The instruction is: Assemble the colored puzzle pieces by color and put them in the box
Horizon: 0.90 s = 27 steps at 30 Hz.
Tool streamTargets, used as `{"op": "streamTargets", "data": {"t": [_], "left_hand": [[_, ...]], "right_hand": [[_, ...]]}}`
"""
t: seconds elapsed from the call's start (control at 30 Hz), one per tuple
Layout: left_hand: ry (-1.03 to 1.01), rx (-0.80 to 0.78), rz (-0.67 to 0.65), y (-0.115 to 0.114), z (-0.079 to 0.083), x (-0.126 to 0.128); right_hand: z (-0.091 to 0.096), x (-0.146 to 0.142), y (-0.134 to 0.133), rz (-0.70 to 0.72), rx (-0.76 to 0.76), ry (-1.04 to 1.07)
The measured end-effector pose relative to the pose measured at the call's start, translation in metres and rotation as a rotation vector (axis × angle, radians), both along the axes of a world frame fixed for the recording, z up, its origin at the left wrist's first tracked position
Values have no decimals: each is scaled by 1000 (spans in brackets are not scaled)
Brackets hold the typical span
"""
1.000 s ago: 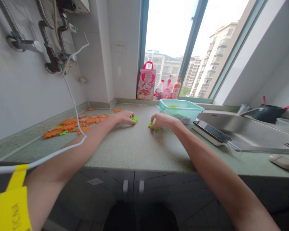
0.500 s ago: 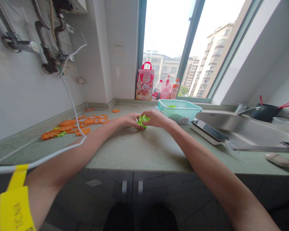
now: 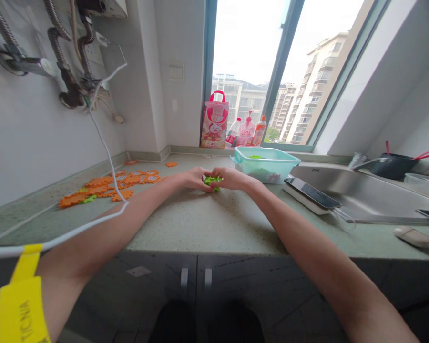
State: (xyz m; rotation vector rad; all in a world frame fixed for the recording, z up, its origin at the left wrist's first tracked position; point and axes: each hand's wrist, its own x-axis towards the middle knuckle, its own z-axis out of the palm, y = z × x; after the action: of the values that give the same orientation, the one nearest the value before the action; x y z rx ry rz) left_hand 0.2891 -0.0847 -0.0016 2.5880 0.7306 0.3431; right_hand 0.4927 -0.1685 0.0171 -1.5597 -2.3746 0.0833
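Note:
Bright green foam puzzle pieces (image 3: 211, 181) are gripped between my two hands, low over the middle of the counter. My left hand (image 3: 197, 180) closes on their left side, thumb in front. From the right, my right hand (image 3: 229, 179) pinches them with curled fingers. The fingers hide much of the pieces, so I cannot tell how they fit together. To the left lies a spread of orange puzzle pieces (image 3: 128, 178), some stacked, with a small green piece (image 3: 89, 199) among them. Right behind my right hand stands a turquoise plastic tub (image 3: 268, 166) with something green inside.
A phone (image 3: 312, 193) rests on a white box beside the steel sink (image 3: 372, 197). A soap-like bar (image 3: 413, 237) lies near the front edge. A white cable (image 3: 109, 155) hangs across the left side. Bottles (image 3: 246, 132) and a pink bag (image 3: 215, 124) stand by the window.
Both hands stay in nearly the same place. The green pieces have tilted flatter and lower between my fingers, and my right fingers have come down over them.

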Motion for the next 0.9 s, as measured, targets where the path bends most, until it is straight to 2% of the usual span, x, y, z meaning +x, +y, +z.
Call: {"op": "streamTargets", "data": {"t": [0.3,0.63,0.9], "left_hand": [[-46,-38,7,4,-3,-3],[11,37,74,14,-3,-12],[-25,8,55,16,-7,-12]], "right_hand": [[5,1,-6,88,-67,35],[-2,1,-3,37,-39,-42],[-6,1,0,10,-46,-25]]}}
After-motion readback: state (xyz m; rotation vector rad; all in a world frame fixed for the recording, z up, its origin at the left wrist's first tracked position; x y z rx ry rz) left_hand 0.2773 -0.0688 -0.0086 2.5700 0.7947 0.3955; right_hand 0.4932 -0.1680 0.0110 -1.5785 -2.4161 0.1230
